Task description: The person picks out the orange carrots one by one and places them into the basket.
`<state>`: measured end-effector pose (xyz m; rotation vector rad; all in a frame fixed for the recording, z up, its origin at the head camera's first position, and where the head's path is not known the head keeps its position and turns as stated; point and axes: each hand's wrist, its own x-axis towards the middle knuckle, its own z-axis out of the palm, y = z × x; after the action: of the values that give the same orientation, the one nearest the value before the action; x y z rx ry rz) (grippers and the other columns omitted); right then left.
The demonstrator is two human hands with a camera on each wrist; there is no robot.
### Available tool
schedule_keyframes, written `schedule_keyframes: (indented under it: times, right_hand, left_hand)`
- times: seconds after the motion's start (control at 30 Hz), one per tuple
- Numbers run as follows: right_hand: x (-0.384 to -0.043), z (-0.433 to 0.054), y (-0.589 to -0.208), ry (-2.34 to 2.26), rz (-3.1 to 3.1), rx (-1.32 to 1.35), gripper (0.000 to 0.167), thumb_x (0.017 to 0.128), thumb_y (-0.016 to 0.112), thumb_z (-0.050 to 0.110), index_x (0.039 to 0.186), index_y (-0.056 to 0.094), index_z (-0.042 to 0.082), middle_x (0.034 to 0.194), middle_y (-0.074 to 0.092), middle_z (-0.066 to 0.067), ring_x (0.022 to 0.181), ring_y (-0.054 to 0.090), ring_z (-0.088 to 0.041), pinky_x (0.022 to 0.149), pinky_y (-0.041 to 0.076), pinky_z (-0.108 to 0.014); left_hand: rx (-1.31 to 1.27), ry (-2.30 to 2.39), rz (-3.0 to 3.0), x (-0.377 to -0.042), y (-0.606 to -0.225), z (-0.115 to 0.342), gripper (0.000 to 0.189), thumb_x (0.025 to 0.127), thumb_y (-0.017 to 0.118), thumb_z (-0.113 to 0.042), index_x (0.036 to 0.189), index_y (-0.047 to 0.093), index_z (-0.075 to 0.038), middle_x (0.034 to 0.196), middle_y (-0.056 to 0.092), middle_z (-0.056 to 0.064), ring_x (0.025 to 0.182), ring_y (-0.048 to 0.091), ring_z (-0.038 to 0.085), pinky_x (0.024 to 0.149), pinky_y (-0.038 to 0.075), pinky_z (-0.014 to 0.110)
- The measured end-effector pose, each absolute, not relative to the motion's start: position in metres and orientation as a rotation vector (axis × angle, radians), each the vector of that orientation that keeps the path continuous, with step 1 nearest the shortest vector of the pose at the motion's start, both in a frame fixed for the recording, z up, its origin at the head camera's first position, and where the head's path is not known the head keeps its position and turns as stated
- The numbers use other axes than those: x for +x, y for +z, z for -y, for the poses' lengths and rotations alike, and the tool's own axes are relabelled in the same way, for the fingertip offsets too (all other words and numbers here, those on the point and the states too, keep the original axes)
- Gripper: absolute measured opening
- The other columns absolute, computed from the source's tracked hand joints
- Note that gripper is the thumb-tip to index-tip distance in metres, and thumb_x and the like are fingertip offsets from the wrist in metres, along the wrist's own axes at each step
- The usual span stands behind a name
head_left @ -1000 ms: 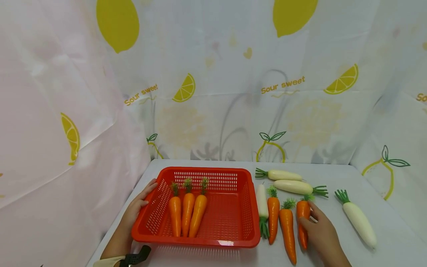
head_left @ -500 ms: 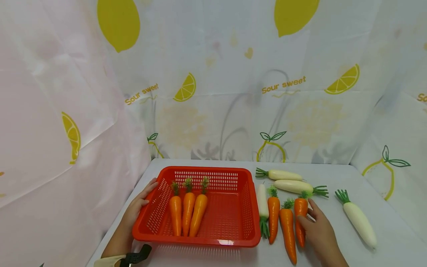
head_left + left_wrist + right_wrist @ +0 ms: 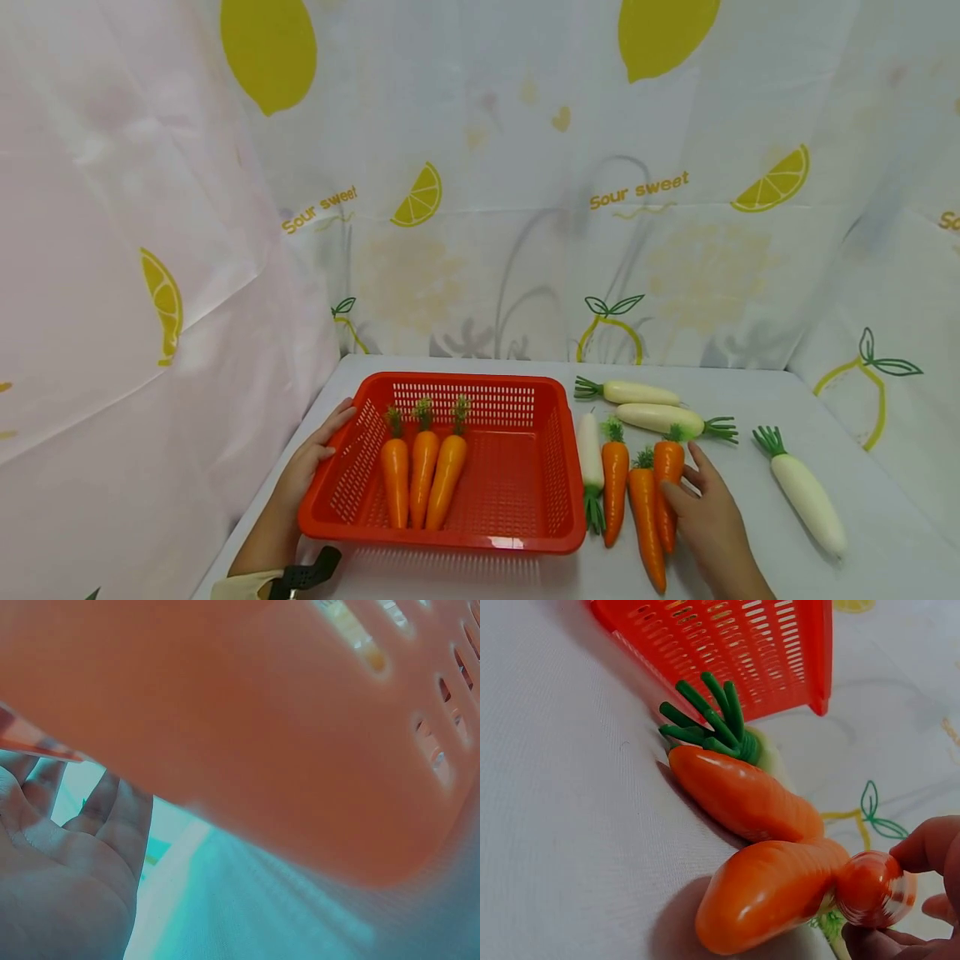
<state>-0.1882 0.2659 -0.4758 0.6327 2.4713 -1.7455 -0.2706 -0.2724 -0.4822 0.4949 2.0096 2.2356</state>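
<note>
In the head view my right hand [image 3: 708,517] holds an orange carrot [image 3: 668,462] with a frilly green top, between thumb and fingers. That carrot overlaps a second carrot [image 3: 647,521] on its left. The right wrist view shows the held carrot [image 3: 874,889] end-on and blurred beside my fingers. A third loose carrot [image 3: 615,487] lies farther left, alongside a white radish [image 3: 590,450]. My left hand [image 3: 303,467] rests against the left side of a red plastic basket [image 3: 442,542], its fingers fairly straight at the rim. Inside the basket lie three carrots [image 3: 424,471] side by side.
Two white radishes [image 3: 641,392] lie behind the loose carrots, and another radish [image 3: 810,504] is at the far right. The white table [image 3: 750,387] ends at a hanging curtain [image 3: 480,275] printed with lemons, which encloses the back and sides.
My right hand has shifted left with the carrot, from a spot apart from its neighbour to overlapping it. The left hand and the basket look the same.
</note>
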Motion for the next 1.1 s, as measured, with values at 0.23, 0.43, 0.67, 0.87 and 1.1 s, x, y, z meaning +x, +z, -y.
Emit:
schedule_keyframes:
  times: [0.23,0.43,0.67,0.87,1.1]
  right_hand:
    - [-0.186,-0.262,-0.473,-1.768,-2.481,0.638,0.089,0.104,0.057,0.022,0.169,-0.004,0.019,0.167,0.021,-0.034,0.150,0.029,-0.056,0.111,0.043,-0.061]
    - [-0.186,-0.259,-0.470,-1.788,-2.469,0.647,0.086,0.104,0.056,0.021,0.169,0.000,0.017,0.167,0.021,-0.035,0.150,0.029,-0.056,0.111,0.044,-0.061]
    - [-0.186,-0.254,-0.468,-1.827,-2.438,0.664,0.084,0.105,0.056,0.020,0.170,0.002,0.016,0.167,0.021,-0.035,0.149,0.030,-0.056,0.109,0.045,-0.060]
    - [-0.184,-0.249,-0.464,-1.873,-2.431,0.645,0.082,0.105,0.056,0.020,0.170,0.006,0.017,0.168,0.021,-0.034,0.150,0.031,-0.055,0.111,0.044,-0.060]
    - [-0.182,-0.241,-0.462,-1.885,-2.439,0.595,0.081,0.106,0.055,0.022,0.170,0.007,0.018,0.168,0.020,-0.032,0.150,0.031,-0.054,0.112,0.043,-0.060]
  left_hand:
    - [0.520,2.253,-1.993,-0.271,-0.483,0.273,0.064,0.101,0.027,0.002,0.164,0.022,-0.001,0.177,0.010,0.000,0.140,0.040,-0.012,0.106,0.051,0.028]
    - [0.497,2.246,-2.009,-0.271,-0.483,0.272,0.064,0.100,0.028,0.002,0.165,0.024,-0.003,0.176,0.015,-0.006,0.139,0.041,-0.013,0.105,0.052,0.028]
    - [0.496,2.237,-2.023,-0.270,-0.483,0.272,0.065,0.100,0.029,0.001,0.165,0.024,-0.003,0.176,0.015,-0.005,0.138,0.041,-0.013,0.105,0.052,0.029]
    - [0.479,2.229,-2.030,-0.270,-0.482,0.272,0.065,0.100,0.029,0.001,0.165,0.025,-0.004,0.178,0.008,0.003,0.137,0.041,-0.014,0.104,0.053,0.028]
    - [0.488,2.229,-2.028,-0.270,-0.483,0.272,0.064,0.100,0.030,0.001,0.165,0.026,-0.003,0.177,0.012,-0.001,0.136,0.040,-0.014,0.105,0.052,0.027]
